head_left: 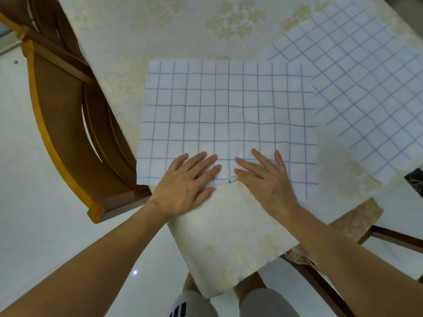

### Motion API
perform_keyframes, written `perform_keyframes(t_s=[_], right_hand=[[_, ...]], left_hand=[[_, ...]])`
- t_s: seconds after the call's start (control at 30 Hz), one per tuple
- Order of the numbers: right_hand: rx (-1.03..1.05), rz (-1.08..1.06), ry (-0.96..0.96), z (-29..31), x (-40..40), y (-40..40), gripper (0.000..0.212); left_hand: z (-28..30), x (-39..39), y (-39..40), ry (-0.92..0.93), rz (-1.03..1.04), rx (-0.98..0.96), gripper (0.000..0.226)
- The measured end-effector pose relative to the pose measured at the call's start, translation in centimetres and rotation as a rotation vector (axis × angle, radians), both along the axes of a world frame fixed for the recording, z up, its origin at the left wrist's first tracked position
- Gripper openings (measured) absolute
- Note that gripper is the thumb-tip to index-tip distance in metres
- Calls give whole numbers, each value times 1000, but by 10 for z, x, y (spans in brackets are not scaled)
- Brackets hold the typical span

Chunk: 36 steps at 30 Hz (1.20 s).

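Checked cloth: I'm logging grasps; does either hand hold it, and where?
Neither grips it: left hand and right hand lie flat on the checked cloth at its near edge.

Watching remotely, I lose the near edge of the checked cloth (229, 115) beneath the left hand (185, 181) and right hand (267, 179), both lying flat on it. A tiny dark mark (229, 181) between them at that edge is too small for me to identify. The second checked cloth (357, 88), far right, runs past the frame's right edge, and its left corner seems tucked under the first. A dark marbled object (415, 181) at the right edge is cut off and unreadable. The wooden chair (68, 115) on the left is cropped at the top. The hanging tablecloth corner (229, 236) hides part of the person's knees (250, 284).
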State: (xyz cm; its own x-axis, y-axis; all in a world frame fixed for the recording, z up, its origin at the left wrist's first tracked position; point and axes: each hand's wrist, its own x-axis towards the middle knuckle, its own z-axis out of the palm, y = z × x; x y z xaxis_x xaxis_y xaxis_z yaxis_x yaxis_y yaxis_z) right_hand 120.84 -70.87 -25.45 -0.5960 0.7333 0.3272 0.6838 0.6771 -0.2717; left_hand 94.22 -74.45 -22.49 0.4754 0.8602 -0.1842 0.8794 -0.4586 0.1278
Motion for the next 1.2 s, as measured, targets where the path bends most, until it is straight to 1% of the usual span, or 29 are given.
perform_keyframes(t_s=[0.07, 0.17, 0.27, 0.33, 0.4, 0.43, 0.47, 0.5, 0.57, 0.63, 0.73, 0.83, 0.9, 0.93, 1.0, 1.1, 1.2], right_hand=[[-42, -25, 38, 2, -3, 0, 29], [-109, -41, 67, 6, -1, -2, 26], [-102, -31, 52, 11, 2, -7, 27], [-49, -15, -39, 17, 4, -11, 35], [-62, 10, -153, 24, 10, -20, 56], [-85, 17, -194, 26, 13, -25, 62], [-104, 15, -212, 27, 17, -32, 61], [-119, 5, -208, 27, 22, -39, 55], [-132, -20, -153, 27, 35, -55, 47], [-133, -30, -125, 28, 49, -69, 48], [-130, -43, -146, 38, 63, -86, 48], [-154, -70, -163, 46, 76, -97, 52], [-178, -80, -160, 46, 86, -102, 61], [-183, -86, -151, 45, 91, -104, 61], [-208, -101, -128, 45, 103, -106, 53], [-250, -113, -112, 54, 121, -107, 54], [-256, -94, -105, 66, 137, -109, 54]], left_hand=[[0, 2, 0, 9, 2, 7, 58], [-2, 5, -2, -15, 24, 32, 52], [0, 5, -5, -45, 41, 26, 52], [4, 8, -9, -74, 74, 8, 54], [10, 13, -16, -104, 117, -7, 56], [13, 16, -22, -115, 132, -4, 56], [16, 19, -28, -123, 141, 5, 56], [19, 21, -35, -128, 146, 16, 55], [25, 25, -52, -128, 149, 32, 53], [30, 29, -70, -112, 121, 47, 51], [36, 28, -91, -74, 113, 62, 54], [40, 23, -106, -18, 200, 56, 59], [43, 20, -115, 8, 251, 36, 62], [45, 21, -118, 15, 271, 28, 64], [50, 23, -127, 17, 317, 21, 59], [61, 31, -140, 28, 385, 0, 56], [73, 44, -154, 28, 444, 22, 53]])
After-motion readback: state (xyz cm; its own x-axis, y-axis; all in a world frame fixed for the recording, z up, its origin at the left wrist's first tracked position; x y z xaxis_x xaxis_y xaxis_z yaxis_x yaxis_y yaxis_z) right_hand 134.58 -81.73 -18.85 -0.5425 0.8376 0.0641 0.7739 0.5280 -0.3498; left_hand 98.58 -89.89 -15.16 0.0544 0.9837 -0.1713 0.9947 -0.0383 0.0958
